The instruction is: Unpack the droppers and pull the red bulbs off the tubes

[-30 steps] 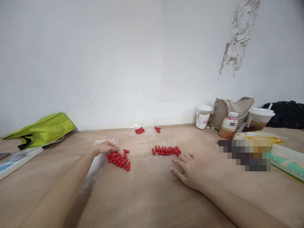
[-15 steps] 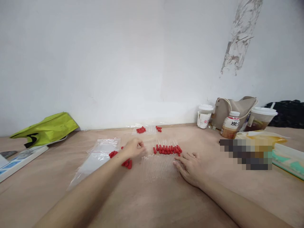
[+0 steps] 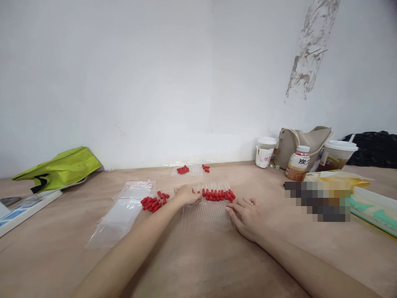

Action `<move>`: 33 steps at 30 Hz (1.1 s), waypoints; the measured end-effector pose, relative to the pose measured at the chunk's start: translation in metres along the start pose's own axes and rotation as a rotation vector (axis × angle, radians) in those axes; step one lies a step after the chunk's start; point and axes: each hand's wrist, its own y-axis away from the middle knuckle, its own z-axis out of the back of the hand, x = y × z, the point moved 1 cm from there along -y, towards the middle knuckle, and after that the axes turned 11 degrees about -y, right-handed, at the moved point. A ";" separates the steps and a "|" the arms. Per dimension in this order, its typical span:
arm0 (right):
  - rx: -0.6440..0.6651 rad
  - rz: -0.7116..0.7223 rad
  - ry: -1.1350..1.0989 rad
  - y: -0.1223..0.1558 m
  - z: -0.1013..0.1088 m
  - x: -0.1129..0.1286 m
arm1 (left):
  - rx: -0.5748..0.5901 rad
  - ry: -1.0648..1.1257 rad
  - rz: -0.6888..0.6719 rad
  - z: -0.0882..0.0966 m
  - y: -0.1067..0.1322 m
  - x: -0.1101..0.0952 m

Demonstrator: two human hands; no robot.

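Observation:
A row of red rubber bulbs [image 3: 218, 195] lies side by side along the far part of a set of thin clear tubes [image 3: 204, 215]. At the row's left end my left hand [image 3: 187, 195] is closed in a pinch, with a bit of a red bulb [image 3: 199, 193] showing at its fingertips. My right hand [image 3: 246, 216] lies with its fingers apart at the row's right end, its fingertips touching or close to the tubes. Beyond my left forearm, a loose heap of red bulbs [image 3: 151, 203] sits beside clear zip bags [image 3: 119, 219].
Against the wall, clear bags hold more red bulbs [image 3: 182, 169]. To the right stand a paper cup [image 3: 266, 152], a bottle [image 3: 297, 164], a drink cup [image 3: 336, 156] and a beige bag [image 3: 287, 147]. A yellow-green bag [image 3: 66, 167] and power strip [image 3: 29, 211] are at left.
My left hand has moved right, from near the loose heap to the left end of the row, uncovering the heap. My right hand has stayed nearly in place.

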 end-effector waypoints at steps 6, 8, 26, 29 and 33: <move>-0.101 0.072 -0.075 0.001 0.001 0.002 | -0.179 -0.058 -0.007 0.036 0.031 0.023; -0.143 0.124 -0.112 0.001 0.002 0.005 | -0.251 -0.075 -0.081 0.042 0.051 0.035; 0.009 0.451 -0.102 0.001 -0.018 0.052 | -0.730 0.086 -0.557 -0.018 0.124 0.036; 0.014 0.433 -0.114 0.001 -0.020 0.053 | -0.683 0.100 -0.569 -0.017 0.123 0.035; 0.034 0.424 -0.127 0.002 -0.017 0.054 | -0.609 0.067 -0.631 -0.017 0.121 0.032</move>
